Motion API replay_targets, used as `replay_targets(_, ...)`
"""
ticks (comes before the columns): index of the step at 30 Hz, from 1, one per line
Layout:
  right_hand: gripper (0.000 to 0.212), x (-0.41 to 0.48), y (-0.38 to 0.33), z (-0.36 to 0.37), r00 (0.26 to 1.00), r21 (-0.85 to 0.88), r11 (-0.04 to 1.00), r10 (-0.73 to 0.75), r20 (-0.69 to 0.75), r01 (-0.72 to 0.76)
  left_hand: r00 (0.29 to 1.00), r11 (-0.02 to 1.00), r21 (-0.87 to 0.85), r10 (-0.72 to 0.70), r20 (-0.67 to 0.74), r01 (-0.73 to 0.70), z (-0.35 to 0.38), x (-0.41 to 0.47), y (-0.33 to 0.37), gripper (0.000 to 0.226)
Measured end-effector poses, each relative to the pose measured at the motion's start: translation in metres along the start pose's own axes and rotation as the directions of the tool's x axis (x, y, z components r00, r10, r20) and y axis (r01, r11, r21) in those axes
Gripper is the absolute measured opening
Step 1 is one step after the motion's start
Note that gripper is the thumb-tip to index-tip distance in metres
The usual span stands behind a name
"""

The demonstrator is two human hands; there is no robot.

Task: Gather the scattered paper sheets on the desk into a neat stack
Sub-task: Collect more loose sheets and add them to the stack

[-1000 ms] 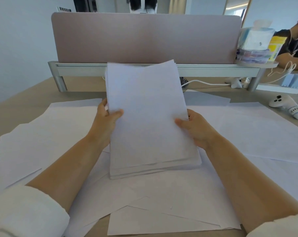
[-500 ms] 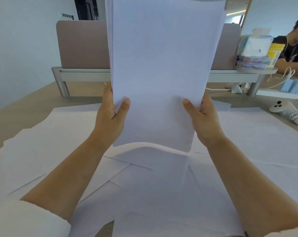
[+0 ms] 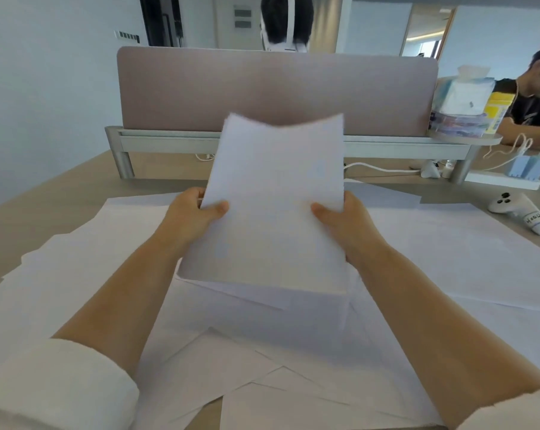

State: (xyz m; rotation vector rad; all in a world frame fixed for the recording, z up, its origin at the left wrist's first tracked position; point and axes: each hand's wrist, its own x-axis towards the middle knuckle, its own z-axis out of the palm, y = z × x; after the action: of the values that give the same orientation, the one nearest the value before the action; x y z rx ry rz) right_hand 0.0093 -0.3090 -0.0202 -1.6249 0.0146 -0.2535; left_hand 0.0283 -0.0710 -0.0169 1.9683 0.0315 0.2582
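White paper fills most of the head view. A bundle of sheets (image 3: 275,206) is held nearly upright, tilted a little away, above the middle of the desk (image 3: 61,193). The left hand (image 3: 191,218) is closed round the bundle's left edge, with the thumb laid on the near face and the fingers hidden behind. The right hand (image 3: 346,221) is closed round the right edge in the same way. The lower edge hangs close over the loose sheets (image 3: 448,259) spread on the desk to every side; whether it touches them cannot be told. The upper edge is blurred and looks uneven.

The step in hand is judged to be squaring the bundle. It is best done if the grip is slackened just enough for the sheets to slide, the lower edge is tapped flat on the desk, and a long side is tapped likewise. Too tight a grip would lock the uneven edges; too loose a grip would let sheets fan out. Many sheets are not yet gathered.
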Motion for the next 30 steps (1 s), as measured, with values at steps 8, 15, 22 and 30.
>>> replay_targets(8, 0.033, 0.005, 0.038, 0.042, 0.872, 0.082, 0.872, 0.487, -0.039, -0.483, 0.948, 0.788, 0.583, -0.305, 0.092, 0.197, -0.017, 0.009, -0.031, 0.056)
replay_targets(15, 0.037, 0.012, 0.046, 0.035, 0.909, -0.069, 0.907, 0.414, -0.046, -0.416, 0.928, 0.776, 0.583, -0.359, 0.096, 0.24, -0.015, 0.009, -0.035, 0.042)
replay_targets(22, 0.037, 0.012, 0.046, 0.034, 0.92, -0.165, 0.908, 0.391, 0.001, -0.385, 0.899, 0.767, 0.578, -0.421, 0.123, 0.28, -0.016, 0.009, -0.035, 0.054)
replay_targets(30, 0.029, 0.012, 0.051, 0.039, 0.933, -0.078, 0.929, 0.359, -0.029, -0.361, 0.895, 0.777, 0.572, -0.418, 0.155, 0.264, -0.012, 0.01, -0.036, 0.062)
